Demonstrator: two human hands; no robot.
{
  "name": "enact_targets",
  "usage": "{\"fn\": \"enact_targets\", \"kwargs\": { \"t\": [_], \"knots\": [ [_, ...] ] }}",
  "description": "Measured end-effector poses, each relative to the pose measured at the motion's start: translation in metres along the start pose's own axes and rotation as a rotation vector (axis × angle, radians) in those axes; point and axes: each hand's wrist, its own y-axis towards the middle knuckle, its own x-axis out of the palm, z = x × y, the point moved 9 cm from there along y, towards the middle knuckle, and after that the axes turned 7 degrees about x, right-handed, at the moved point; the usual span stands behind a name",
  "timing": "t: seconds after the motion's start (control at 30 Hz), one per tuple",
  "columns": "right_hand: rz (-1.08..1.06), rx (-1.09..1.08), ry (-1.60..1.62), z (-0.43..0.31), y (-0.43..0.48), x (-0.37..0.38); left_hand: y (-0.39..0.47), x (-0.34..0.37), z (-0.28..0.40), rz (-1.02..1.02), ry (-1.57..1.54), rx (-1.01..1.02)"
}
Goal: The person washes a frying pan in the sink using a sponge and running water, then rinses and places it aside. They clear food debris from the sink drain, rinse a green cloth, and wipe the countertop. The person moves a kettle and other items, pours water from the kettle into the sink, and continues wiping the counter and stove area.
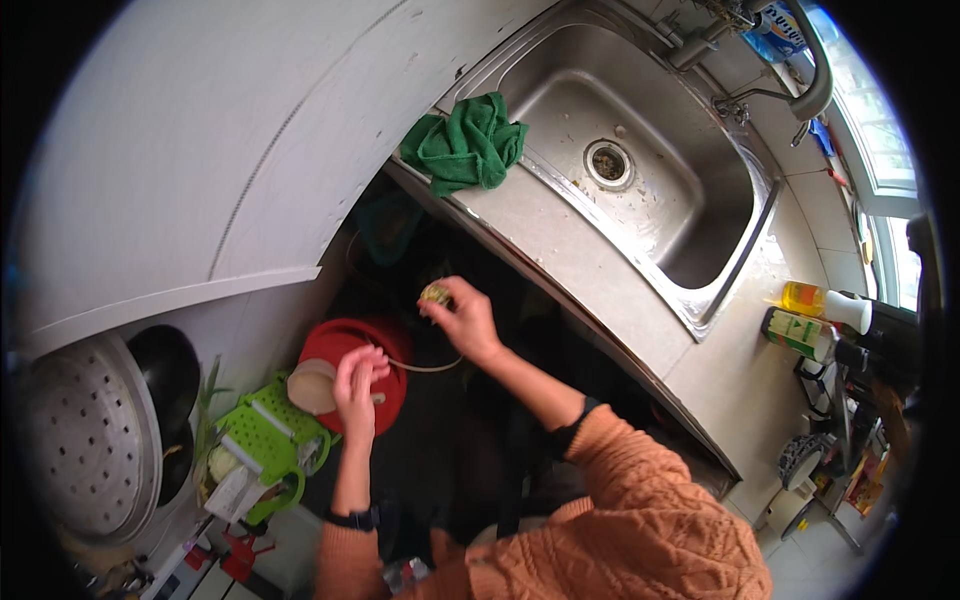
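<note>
My right hand (469,319) pinches a small clump of yellowish-green scraps (435,296) over the dark space below the counter. What the clump consists of is hard to tell. My left hand (358,386) is above a red bucket (390,412), its fingers extended and nothing seen in them. Behind that hand, a beige plastic scoop (309,387) lies over the bucket, partly hidden. Whether my left hand touches the scoop cannot be told.
A stainless steel sink (645,202) with scraps at its drain is set in the counter. A crumpled green cloth (472,146) lies at its edge. Bottles (799,334) stand on the right. A green plastic basket (274,427) and a perforated metal steamer (94,435) are at left.
</note>
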Motion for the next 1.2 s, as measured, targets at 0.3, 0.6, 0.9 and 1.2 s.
{"fn": "enact_targets", "kwargs": {
  "t": [0.3,0.6,0.9,1.2],
  "knots": [
    [0.09,0.123,-0.641,0.223,0.023,0.064,-0.041,-0.03,-0.1,0.006,-0.02,-0.041],
    [-0.089,0.463,0.369,0.082,0.009,0.038,0.001,0.063,-0.001,-0.184,-0.001,0.107],
    [0.096,0.069,0.299,-0.135,0.069,-0.209,0.076,0.255,0.174,-0.361,0.347,0.637],
    [0.587,0.529,-0.14,0.041,0.164,-0.436,0.169,0.384,0.157,-0.551,0.786,0.806]
  ]
}}
